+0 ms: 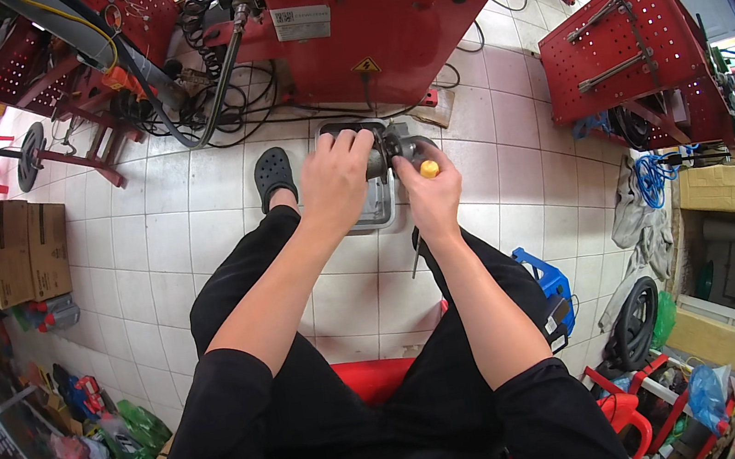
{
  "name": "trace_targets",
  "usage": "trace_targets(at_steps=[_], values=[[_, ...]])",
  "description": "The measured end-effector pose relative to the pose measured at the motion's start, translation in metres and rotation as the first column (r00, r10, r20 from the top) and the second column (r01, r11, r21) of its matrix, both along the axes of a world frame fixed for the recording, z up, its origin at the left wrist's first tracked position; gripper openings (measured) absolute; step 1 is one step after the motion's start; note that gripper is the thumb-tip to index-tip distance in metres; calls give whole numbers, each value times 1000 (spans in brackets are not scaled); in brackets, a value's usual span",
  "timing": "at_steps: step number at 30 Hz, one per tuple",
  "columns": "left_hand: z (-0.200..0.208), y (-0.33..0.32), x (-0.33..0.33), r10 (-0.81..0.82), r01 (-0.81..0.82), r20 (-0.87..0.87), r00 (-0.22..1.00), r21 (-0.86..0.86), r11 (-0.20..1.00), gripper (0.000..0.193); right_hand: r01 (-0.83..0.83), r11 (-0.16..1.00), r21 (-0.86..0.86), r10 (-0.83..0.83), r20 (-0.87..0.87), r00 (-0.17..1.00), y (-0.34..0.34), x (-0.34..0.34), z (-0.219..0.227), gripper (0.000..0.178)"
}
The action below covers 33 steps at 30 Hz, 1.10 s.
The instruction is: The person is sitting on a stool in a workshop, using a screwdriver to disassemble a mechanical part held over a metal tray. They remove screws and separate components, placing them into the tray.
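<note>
My left hand (337, 178) is closed around a grey and black rounded metal part (392, 144), its fingers over the left end. My right hand (434, 195) is closed at the right side of the same part and also grips a screwdriver with a yellow handle end (429, 168). The screwdriver's thin shaft (417, 258) sticks out below that hand, pointing back toward my right knee. Both hands hold the part above a grey tray (376, 221) on the floor; my hands hide much of the tray and the part's exact kind.
Ahead stands a big red machine (345, 61) with black hoses and cables (226, 109) on the floor. A red perforated stand (621, 38) is at right. Cardboard boxes (22, 252) stand at left. A blue case (547, 289) lies beside my right leg. I sit on a red seat (373, 379).
</note>
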State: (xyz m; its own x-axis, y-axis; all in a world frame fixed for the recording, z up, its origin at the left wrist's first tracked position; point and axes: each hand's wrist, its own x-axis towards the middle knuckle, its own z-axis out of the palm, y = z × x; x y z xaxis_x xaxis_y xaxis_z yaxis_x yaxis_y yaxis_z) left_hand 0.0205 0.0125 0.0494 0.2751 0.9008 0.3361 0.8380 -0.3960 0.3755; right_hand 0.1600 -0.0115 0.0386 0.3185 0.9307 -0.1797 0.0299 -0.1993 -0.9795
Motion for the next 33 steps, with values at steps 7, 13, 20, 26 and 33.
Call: trace_targets(at_steps=[7, 13, 20, 26, 33], values=[[0, -1, 2, 35, -29, 57, 998, -99, 995, 44, 16, 996, 82, -23, 93, 995, 1, 0, -2, 49], [-2, 1, 1, 50, -42, 71, 996, -109, 993, 45, -23, 1000, -2, 23, 20, 1000, 0, 0, 1, 50], [-6, 2, -1, 99, -64, 226, 969, -159, 985, 50, -126, 991, -53, 117, -141, 983, 1, 2, 13, 45], [0, 8, -5, 90, -17, 339, 936, -212, 977, 52, -139, 990, 21, 141, -99, 985, 7, 11, 18, 45], [8, 7, -4, -35, 95, 327, 944, -169, 981, 51, -250, 967, -50, 243, -125, 962, 8, 19, 25, 51]])
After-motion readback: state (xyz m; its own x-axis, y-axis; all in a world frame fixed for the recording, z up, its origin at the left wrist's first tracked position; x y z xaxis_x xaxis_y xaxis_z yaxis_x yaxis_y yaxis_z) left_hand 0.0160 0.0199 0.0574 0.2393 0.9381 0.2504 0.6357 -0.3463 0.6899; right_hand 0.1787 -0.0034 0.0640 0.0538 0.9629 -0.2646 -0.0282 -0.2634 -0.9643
